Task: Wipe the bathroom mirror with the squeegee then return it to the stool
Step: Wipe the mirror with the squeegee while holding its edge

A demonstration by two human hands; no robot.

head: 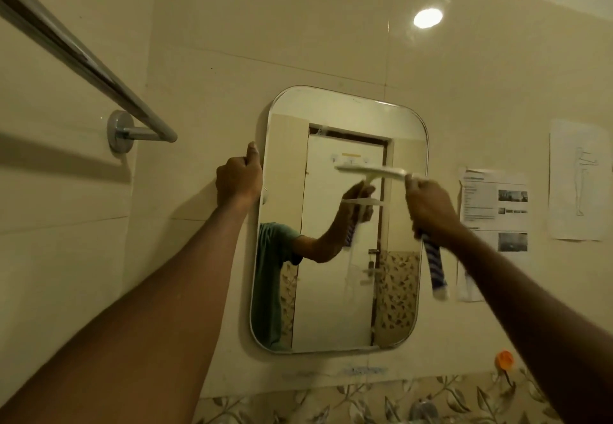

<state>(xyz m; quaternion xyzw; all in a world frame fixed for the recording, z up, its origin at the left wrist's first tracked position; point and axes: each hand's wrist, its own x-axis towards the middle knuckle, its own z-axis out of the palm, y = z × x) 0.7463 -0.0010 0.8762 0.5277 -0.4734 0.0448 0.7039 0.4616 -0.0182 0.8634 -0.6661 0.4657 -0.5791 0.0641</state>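
Note:
A rounded rectangular mirror [335, 291] hangs on the beige tiled wall ahead of me. My right hand [429, 206] is shut on the squeegee [374, 171], whose white blade lies across the mirror's upper right part. Its blue-and-white striped handle end sticks out below my fist. My left hand [238, 176] grips the mirror's left edge near the top. The squeegee and hand are blurred. The glass reflects my arm, a teal sleeve and a door. The stool is out of view.
A chrome towel rail [83, 58] juts from the wall at the upper left. Paper sheets [494, 204] are stuck to the wall right of the mirror. An orange hook [504, 359] sits low right, above a leaf-patterned tile band [365, 403].

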